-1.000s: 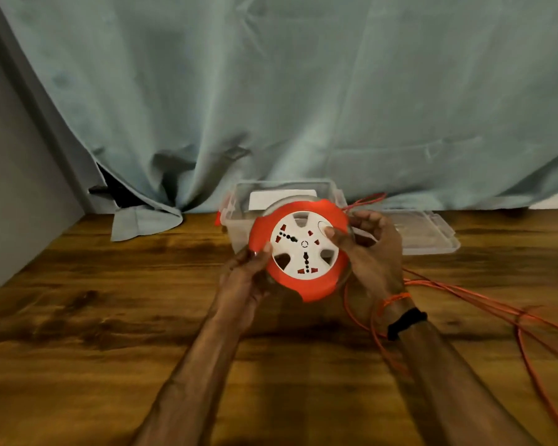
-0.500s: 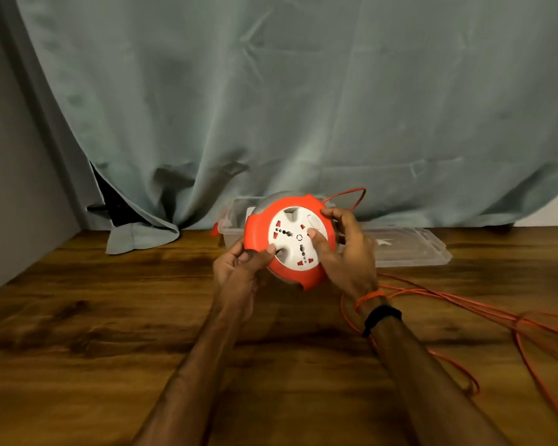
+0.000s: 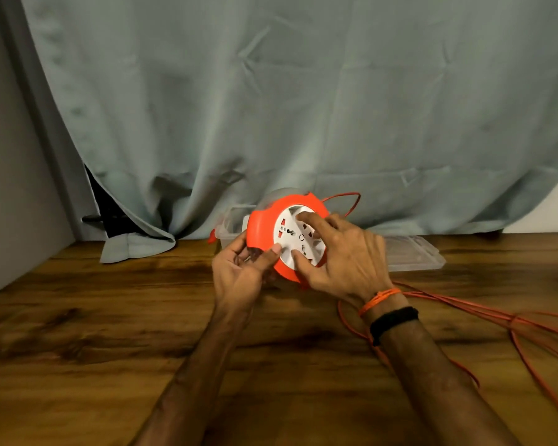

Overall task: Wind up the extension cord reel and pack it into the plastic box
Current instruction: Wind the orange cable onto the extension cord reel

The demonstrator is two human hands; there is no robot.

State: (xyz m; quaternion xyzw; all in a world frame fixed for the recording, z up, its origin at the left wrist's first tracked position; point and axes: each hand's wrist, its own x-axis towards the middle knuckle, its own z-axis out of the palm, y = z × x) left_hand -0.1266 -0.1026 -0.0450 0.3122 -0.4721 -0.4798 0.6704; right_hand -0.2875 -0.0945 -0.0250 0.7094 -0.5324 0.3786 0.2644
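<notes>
plastic box [image 3: 230,224] mostly behind reel [image 3: 262,227]

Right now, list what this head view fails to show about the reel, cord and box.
Head view:
1. Plastic box: mostly behind the reel; inside largely hidden.
2. Orange cord: runs off the right edge; plug end cut off.
3. How much cord is wound: hidden behind the reel's front face.
4. Left hand: fingertips hidden behind the reel.

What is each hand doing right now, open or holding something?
Left hand: holds the reel by its orange rim.
Right hand: open, fingertips pressing on the reel's white face.
</notes>
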